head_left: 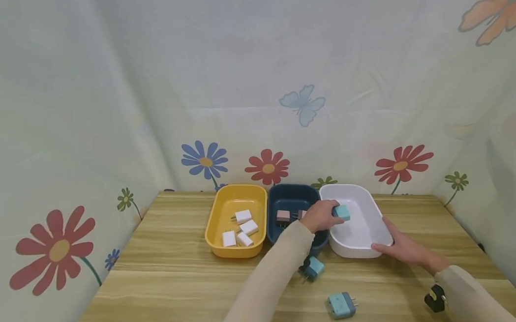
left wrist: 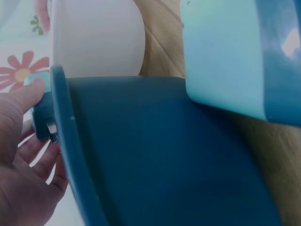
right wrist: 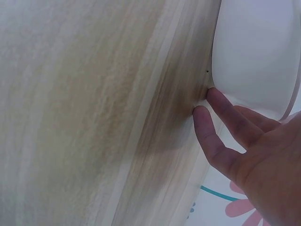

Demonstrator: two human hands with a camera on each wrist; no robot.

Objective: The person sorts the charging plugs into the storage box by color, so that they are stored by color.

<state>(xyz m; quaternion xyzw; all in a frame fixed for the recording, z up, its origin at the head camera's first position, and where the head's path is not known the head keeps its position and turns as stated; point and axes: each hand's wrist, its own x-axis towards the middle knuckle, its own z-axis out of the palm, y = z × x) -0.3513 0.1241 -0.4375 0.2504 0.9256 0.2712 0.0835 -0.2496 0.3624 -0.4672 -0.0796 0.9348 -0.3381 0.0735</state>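
My left hand [head_left: 321, 215] pinches a teal and dark-blue plug adapter [head_left: 342, 212] over the left side of the white tray [head_left: 356, 251]. In the left wrist view, that hand [left wrist: 21, 155] is partly hidden behind the rim of the dark-blue tray [left wrist: 141, 141]. At the white tray's right front corner, my right hand [head_left: 402, 246] grips the rim with its thumb over the edge. Its other fingers [right wrist: 225, 113] reach down outside the wall in the right wrist view. Two teal and blue adapters, one left [head_left: 314, 267] and one right [head_left: 341, 305], lie on the table.
Several white adapters [head_left: 248, 227] lie in the yellow tray [head_left: 212, 218] at the left. Brownish-pink adapters [head_left: 283, 215] lie in the dark-blue tray, partly behind my left hand. A black adapter [head_left: 435, 298] sits near my right sleeve. A flowered cloth [head_left: 246, 107] hangs behind the wooden table [head_left: 159, 285].
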